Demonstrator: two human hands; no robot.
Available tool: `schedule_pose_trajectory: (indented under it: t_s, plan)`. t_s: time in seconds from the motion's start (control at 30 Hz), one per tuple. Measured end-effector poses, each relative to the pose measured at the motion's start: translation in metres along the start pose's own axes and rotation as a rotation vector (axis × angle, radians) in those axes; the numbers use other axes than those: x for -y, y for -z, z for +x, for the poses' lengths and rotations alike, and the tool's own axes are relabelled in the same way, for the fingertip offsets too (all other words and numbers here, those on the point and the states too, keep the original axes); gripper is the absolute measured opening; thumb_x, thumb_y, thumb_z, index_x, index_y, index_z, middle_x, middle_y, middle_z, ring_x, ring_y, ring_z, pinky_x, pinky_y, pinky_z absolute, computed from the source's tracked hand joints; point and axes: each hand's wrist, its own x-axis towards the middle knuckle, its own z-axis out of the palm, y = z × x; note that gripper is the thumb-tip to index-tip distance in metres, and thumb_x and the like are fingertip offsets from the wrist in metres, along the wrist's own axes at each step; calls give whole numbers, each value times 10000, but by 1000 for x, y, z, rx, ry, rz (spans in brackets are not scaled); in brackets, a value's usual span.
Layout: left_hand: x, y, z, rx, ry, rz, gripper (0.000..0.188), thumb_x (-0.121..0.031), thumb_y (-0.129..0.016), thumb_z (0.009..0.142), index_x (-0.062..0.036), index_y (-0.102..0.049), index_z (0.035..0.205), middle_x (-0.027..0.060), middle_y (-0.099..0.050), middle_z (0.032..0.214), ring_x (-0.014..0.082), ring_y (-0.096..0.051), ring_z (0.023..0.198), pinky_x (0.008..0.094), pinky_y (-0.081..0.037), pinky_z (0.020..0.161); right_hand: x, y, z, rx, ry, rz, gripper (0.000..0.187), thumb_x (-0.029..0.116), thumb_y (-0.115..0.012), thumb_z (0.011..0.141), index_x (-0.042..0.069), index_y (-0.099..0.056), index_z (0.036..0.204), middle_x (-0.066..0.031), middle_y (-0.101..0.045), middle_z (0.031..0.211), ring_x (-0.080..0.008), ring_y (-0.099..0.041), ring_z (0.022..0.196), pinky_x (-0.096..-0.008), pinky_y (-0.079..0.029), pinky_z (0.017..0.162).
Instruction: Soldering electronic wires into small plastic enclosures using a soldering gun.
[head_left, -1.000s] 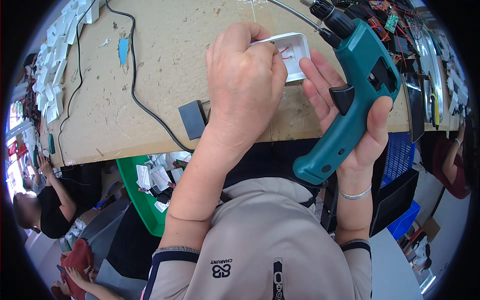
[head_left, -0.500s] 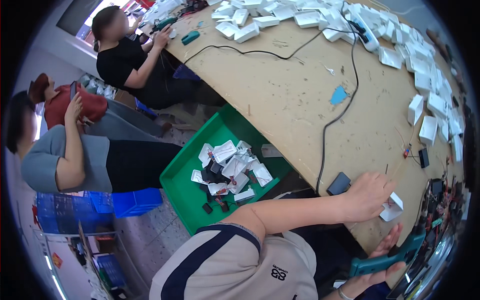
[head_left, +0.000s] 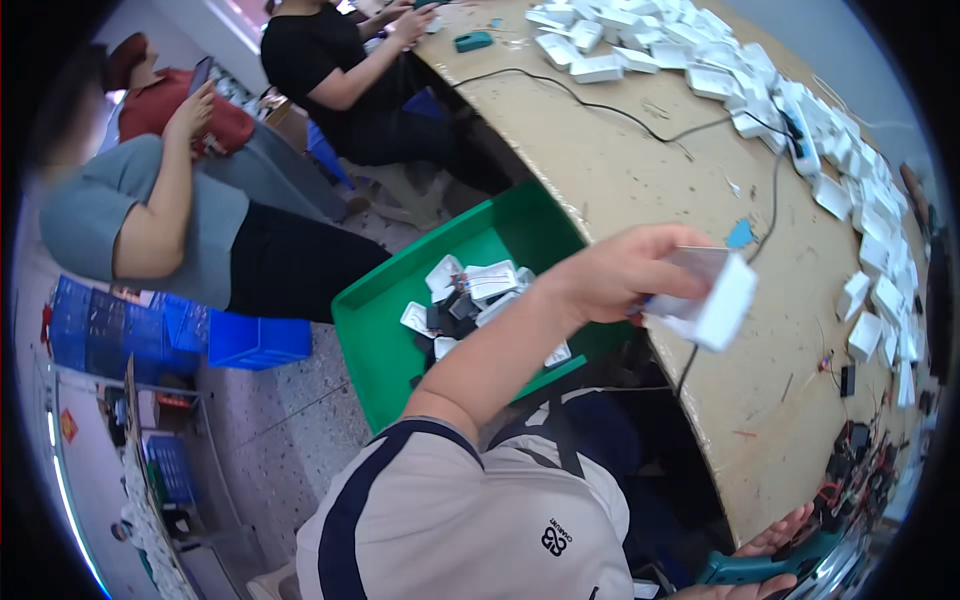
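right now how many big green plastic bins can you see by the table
1: the large green rectangular plastic bin is beside the tan table, partly hidden by the left forearm. Others could be out of sight.

Tan table [head_left: 600,160], white cases [head_left: 712,82], black cable [head_left: 776,190]

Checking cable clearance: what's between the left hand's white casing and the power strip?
Head view: between white casing and power strip lie a black cable and a blue patch on the tabletop.
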Motion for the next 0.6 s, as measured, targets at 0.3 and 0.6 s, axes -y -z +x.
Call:
schedule_pose_trajectory:
  t_s: [0.3, 0.6]
  plan:
    - [17, 172, -103, -528, 322, 959, 391, -122, -703, 752, 10, -577, 1099, 77, -631, 977, 151, -614, 882, 293, -501, 745, -26, 2, 13, 146, 64, -748, 829, 131, -596, 895, -2, -4, 1459, -246, -108, 1510, -358, -272, 1361, -459, -259, 1125]
    - [-64, 94, -20, -101, 351, 894, 347, -124, -659, 829, 56, -599, 1119, 110, -647, 976, 163, -620, 868, 280, -500, 771, -27, -2, -9, 68, 166, -734, 817, 255, -610, 898, -1, -73, 1458, -202, -197, 1500, -335, -314, 1345, -459, -306, 1105]
